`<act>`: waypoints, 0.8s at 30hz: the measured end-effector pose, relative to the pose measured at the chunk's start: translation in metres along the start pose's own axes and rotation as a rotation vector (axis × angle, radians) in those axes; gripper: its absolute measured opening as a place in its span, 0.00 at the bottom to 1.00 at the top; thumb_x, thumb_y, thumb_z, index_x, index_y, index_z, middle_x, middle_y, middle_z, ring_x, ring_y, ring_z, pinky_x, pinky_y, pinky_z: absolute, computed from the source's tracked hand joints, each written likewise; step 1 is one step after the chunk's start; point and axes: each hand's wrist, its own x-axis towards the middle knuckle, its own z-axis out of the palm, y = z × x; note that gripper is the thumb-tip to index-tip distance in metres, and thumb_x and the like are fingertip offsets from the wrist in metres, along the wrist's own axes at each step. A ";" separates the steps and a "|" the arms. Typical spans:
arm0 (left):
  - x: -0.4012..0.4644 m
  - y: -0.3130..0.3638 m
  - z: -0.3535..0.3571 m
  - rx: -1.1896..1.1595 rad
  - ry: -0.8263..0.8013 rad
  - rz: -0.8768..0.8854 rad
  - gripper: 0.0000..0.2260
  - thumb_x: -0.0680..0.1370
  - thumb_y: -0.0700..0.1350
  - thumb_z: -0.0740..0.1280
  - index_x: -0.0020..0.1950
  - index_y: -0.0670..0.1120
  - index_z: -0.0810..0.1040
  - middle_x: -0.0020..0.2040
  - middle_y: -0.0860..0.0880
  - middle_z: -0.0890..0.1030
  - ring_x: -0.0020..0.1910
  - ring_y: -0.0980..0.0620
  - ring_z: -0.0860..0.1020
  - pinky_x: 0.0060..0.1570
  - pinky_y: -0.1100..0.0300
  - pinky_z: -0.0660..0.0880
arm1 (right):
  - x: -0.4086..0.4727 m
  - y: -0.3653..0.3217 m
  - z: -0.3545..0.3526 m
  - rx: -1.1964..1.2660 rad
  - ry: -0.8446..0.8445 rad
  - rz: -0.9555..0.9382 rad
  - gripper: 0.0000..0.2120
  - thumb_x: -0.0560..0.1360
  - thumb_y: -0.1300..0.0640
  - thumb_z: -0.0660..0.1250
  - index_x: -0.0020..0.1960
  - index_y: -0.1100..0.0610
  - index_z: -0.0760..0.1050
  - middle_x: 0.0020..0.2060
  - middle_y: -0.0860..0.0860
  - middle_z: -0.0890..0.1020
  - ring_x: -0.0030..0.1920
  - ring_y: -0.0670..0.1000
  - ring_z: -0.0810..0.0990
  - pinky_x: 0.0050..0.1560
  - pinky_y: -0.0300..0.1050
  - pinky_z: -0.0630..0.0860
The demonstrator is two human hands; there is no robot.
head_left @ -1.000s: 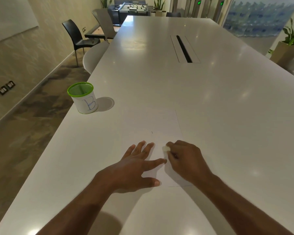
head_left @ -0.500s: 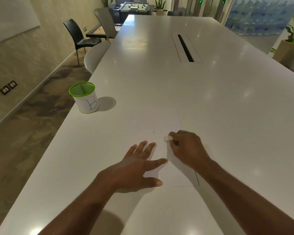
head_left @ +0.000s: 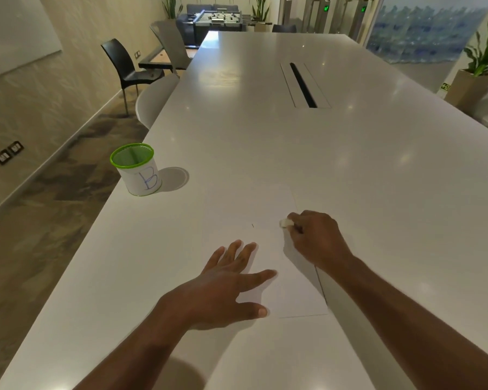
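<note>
Since the earlier frames the right hand [head_left: 313,240] has slid up the page and away from the person, carrying the eraser [head_left: 284,223] from just beside the left index fingertip to a spot well apart from it. The left hand [head_left: 223,288] has stayed where it was.

Both work on a long white counter [head_left: 378,192], smooth and glossy, with a narrow dark slot [head_left: 303,85] set in a rectangular plate along its middle. A thin white sheet of paper [head_left: 296,294] lies flat on the near part of the counter, almost the same shade as the surface, with one tiny dark mark [head_left: 253,225] on it.

Near the counter's left edge, well apart from the sheet, stands a round pot [head_left: 140,173] of green mesh with a bright green rim, wrapped in white paper bearing a blue "B"; whether anything lies inside cannot be told.

The left hand lies palm down with fingers straight and spread, holding down the sheet's left part. The right hand is curled, knuckles up, its fingertips pinching the eraser, a small white rounded block that sits on the sheet's right half, level with the mark. The two hands are apart.
</note>
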 end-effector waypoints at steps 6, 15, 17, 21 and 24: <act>0.000 0.002 0.000 -0.002 -0.002 0.000 0.30 0.77 0.69 0.58 0.74 0.75 0.44 0.79 0.54 0.30 0.73 0.56 0.23 0.76 0.47 0.32 | -0.019 -0.027 0.004 0.063 -0.082 -0.123 0.05 0.76 0.59 0.64 0.46 0.56 0.79 0.31 0.41 0.66 0.28 0.41 0.66 0.32 0.30 0.55; -0.001 0.002 -0.001 -0.028 0.006 0.004 0.30 0.77 0.70 0.58 0.75 0.75 0.45 0.78 0.55 0.30 0.72 0.57 0.22 0.73 0.50 0.29 | 0.026 -0.006 0.006 -0.027 -0.004 -0.048 0.07 0.75 0.60 0.62 0.40 0.56 0.75 0.30 0.46 0.70 0.32 0.50 0.71 0.30 0.32 0.55; -0.001 0.001 -0.001 -0.021 0.003 0.011 0.31 0.77 0.70 0.58 0.75 0.75 0.45 0.78 0.54 0.30 0.73 0.56 0.22 0.73 0.50 0.29 | 0.021 -0.014 0.011 -0.009 -0.043 -0.104 0.06 0.76 0.60 0.62 0.44 0.57 0.78 0.31 0.46 0.70 0.32 0.48 0.70 0.31 0.32 0.56; -0.001 0.002 0.000 -0.017 0.009 0.014 0.30 0.77 0.70 0.58 0.75 0.75 0.45 0.78 0.55 0.30 0.73 0.57 0.22 0.73 0.50 0.29 | 0.044 0.004 0.014 -0.030 -0.001 -0.012 0.10 0.77 0.58 0.60 0.50 0.54 0.80 0.33 0.48 0.75 0.33 0.49 0.73 0.30 0.36 0.60; -0.002 0.003 -0.001 -0.025 0.013 0.004 0.30 0.77 0.69 0.59 0.75 0.74 0.46 0.78 0.56 0.30 0.72 0.57 0.22 0.74 0.49 0.30 | 0.049 0.007 0.010 -0.036 -0.001 0.061 0.10 0.77 0.58 0.60 0.46 0.55 0.80 0.31 0.49 0.75 0.31 0.50 0.73 0.29 0.38 0.60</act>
